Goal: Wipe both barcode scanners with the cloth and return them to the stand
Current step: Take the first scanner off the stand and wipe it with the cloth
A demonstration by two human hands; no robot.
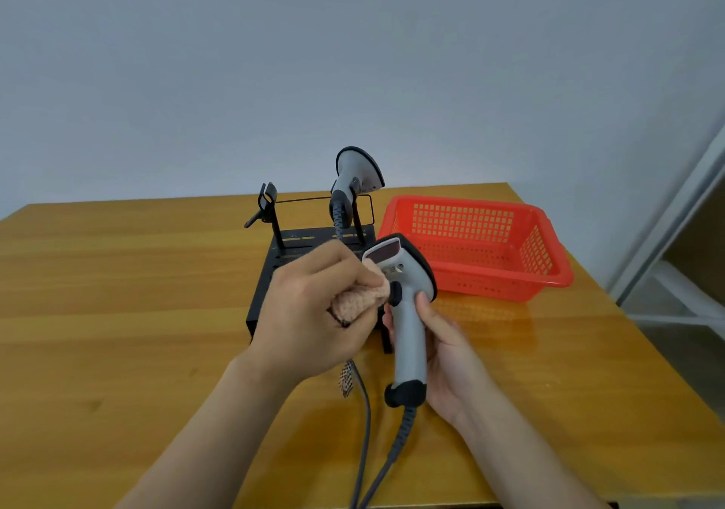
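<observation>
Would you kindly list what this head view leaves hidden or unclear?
Pink knitted cloth: mostly bunched inside the left hand.
Black metal stand: front behind the left hand.
Grey scanner cables: ends cut off by the bottom edge.
Grey handheld barcode scanner: grip's far side covered by the right hand.

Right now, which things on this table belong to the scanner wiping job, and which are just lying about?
In the job:
cloth, gripped by the left hand
scanner, held in the right hand
second scanner, on the black stand

Lying about:
red basket
</observation>
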